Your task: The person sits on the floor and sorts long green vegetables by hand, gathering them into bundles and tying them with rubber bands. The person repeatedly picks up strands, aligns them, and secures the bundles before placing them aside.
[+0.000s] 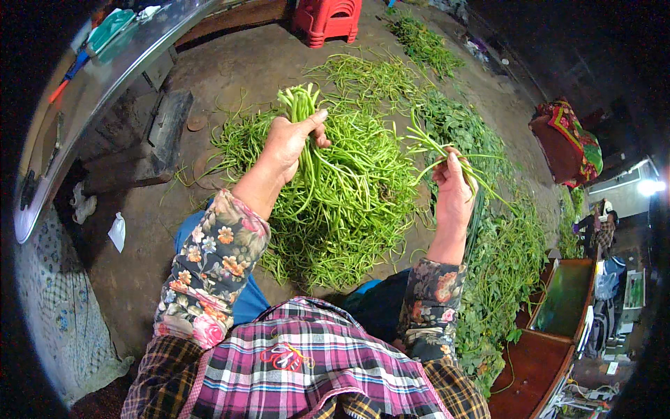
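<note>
My left hand [294, 137] grips a thick bunch of green stems [301, 102], their pale ends standing up above my fist and the long tails hanging below. Under it spreads a large heap of loose, thin green stems [350, 220] on the floor, between my knees. To the right, my right hand [453, 183] pinches a few single stems [426, 137] between thumb and fingers. These stick out on both sides of the hand, apart from the bunch. Leafy green vines [502, 267] lie beyond and below my right hand.
Another spread of thin stems [366, 78] lies behind the heap, near stacked red plastic stools [330, 21]. At left stands a metal-edged table [136, 63]; a white scrap [117, 232] lies on the floor [141, 277]. A brown wooden cabinet [539, 361] borders the vines at lower right.
</note>
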`<state>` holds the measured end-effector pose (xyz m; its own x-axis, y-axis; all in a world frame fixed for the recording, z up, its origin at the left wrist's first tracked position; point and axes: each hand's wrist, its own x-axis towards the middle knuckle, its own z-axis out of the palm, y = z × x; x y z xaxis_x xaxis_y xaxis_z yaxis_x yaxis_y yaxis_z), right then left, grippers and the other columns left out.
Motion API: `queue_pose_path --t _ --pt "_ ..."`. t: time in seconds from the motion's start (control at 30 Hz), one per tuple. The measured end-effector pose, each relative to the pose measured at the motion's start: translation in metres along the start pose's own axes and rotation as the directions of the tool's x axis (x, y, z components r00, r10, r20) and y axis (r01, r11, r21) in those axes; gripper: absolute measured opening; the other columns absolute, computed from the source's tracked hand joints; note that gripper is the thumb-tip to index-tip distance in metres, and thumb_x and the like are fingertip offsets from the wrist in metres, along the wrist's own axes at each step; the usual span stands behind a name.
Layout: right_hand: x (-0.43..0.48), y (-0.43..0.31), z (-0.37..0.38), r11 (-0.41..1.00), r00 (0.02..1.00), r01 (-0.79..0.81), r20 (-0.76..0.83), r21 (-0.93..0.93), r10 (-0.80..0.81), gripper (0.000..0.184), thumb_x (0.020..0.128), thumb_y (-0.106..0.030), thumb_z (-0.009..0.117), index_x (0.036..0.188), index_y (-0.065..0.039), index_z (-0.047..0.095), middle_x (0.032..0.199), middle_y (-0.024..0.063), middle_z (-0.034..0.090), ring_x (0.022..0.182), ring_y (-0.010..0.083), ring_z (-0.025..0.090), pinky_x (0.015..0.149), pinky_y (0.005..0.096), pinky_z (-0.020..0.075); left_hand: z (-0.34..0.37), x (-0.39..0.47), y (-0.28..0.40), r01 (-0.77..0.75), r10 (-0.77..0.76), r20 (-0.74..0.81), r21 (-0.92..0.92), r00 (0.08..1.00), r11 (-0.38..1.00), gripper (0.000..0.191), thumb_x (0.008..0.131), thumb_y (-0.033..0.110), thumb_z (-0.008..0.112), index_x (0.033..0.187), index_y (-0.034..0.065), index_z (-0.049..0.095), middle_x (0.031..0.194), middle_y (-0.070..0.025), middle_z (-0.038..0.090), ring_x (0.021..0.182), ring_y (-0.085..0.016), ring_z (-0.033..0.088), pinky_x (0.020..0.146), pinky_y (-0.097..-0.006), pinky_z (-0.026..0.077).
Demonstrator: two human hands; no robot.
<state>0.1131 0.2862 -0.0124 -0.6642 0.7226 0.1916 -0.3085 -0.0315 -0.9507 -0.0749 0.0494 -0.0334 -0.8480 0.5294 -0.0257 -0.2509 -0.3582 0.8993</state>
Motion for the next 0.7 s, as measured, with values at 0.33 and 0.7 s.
queue_pose_path --t 0.33,0.7 --pt "0.006 0.048 0.021 0.907 0.991 -0.078 0.07 -0.415 0.117 0.021 0.089 -0.022 0.072 0.085 -0.002 0.067 0.066 -0.0012 0.058 0.055 0.007 0.052 0.052 0.0223 0.0393 -0.008 0.004 -0.003 -0.024 0.024 -0.007 0.003 1.0 1.0 0.021 0.094 0.016 0.065 0.077 0.0045 0.061 0.065 -0.0027 0.058 0.06 -0.014 0.057 0.066 -0.032 0.053" --pt "0.008 0.04 0.031 0.995 0.996 -0.054 -0.08 -0.086 0.048 0.017 0.092 -0.017 0.069 0.089 -0.001 0.069 0.064 0.0005 0.056 0.053 0.0086 0.047 0.05 0.0242 0.0355 -0.009 -0.002 0.001 -0.012 0.012 -0.006 0.003 1.0 1.0 0.025 0.093 0.018 0.067 0.073 0.0057 0.061 0.066 -0.0018 0.059 0.06 -0.013 0.056 0.065 -0.0311 0.052"
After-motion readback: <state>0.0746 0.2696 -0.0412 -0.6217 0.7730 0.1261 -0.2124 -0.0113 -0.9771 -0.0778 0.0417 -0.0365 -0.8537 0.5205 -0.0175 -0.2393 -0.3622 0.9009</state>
